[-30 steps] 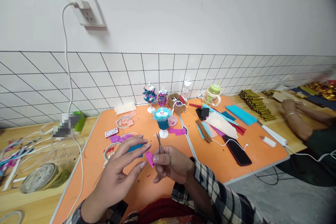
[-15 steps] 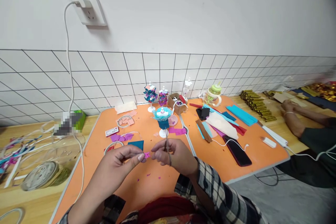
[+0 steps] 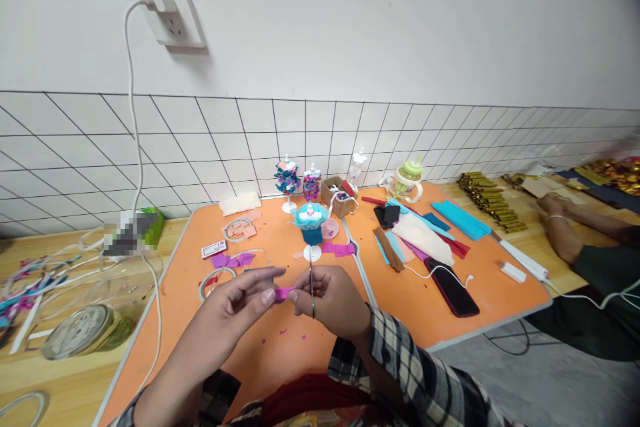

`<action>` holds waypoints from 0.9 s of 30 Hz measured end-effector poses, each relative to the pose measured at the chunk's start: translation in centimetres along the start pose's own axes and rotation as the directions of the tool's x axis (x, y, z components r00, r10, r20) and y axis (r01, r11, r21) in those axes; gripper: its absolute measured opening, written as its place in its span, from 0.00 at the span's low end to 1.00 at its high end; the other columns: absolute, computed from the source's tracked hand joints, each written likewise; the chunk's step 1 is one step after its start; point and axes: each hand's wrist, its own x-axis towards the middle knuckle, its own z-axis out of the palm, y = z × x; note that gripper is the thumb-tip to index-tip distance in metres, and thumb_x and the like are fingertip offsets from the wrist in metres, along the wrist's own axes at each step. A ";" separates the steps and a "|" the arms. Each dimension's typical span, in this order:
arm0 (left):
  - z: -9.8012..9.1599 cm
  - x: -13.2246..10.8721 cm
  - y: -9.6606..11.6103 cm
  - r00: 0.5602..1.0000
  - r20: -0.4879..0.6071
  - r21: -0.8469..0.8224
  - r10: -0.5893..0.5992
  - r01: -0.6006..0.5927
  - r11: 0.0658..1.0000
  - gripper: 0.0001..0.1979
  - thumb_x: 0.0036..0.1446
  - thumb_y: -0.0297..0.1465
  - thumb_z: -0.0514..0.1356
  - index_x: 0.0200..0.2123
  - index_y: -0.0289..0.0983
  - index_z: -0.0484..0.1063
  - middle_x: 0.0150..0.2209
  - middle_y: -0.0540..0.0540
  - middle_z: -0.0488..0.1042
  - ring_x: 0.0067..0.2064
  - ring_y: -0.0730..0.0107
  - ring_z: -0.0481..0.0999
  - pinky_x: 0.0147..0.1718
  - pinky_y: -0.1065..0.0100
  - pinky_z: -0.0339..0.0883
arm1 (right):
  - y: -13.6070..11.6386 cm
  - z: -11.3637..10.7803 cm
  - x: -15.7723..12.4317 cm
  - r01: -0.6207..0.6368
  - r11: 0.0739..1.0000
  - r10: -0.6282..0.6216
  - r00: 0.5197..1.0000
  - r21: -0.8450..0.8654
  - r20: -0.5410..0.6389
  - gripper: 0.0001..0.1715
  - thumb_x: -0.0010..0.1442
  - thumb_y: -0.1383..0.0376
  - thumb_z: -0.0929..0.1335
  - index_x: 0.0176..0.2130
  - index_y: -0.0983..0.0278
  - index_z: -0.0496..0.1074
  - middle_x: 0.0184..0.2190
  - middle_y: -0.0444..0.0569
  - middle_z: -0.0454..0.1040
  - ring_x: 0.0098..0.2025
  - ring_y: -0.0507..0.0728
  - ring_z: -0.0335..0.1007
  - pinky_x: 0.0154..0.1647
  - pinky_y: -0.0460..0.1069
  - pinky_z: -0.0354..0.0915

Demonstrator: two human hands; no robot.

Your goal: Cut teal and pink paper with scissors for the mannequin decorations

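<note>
A small magenta paper piece (image 3: 285, 293) stretches between my two hands above the orange table (image 3: 240, 360). My left hand (image 3: 240, 307) pinches its left end between thumb and fingers. The thumb and forefinger of my right hand (image 3: 327, 300) grip its right end, and scissors (image 3: 312, 277) hang in that same hand, blades pointing away from me. Just beyond stands a miniature dress form (image 3: 313, 233) with a light blue ruffle and dark teal paper. Partly behind my left fingers lies a teal paper piece (image 3: 257, 272).
Purple scraps (image 3: 233, 260) and tape rolls (image 3: 239, 229) lie left. Two decorated forms (image 3: 287, 180) and a small box (image 3: 339, 197) stand behind. Coloured paper strips (image 3: 420, 237), a phone (image 3: 454, 290) and a cup (image 3: 407, 181) are right. Another person's hands (image 3: 553, 207) work far right.
The magenta piece now shows as a longer strip between my fingers. My left fingers have lifted and spread somewhat, and the scissors in my right hand have shifted slightly.
</note>
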 end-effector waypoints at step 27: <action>0.8 1.0 1.8 0.960 -0.265 -0.321 -0.085 -0.004 0.947 0.19 0.38 0.46 0.78 0.28 0.41 0.83 0.33 0.47 0.84 0.38 0.63 0.80 0.40 0.67 0.72 | -2.5 0.4 -2.1 0.061 0.851 0.034 0.985 -0.521 0.171 0.20 0.48 0.49 0.78 0.34 0.61 0.79 0.27 0.43 0.80 0.27 0.53 0.71 0.28 0.47 0.62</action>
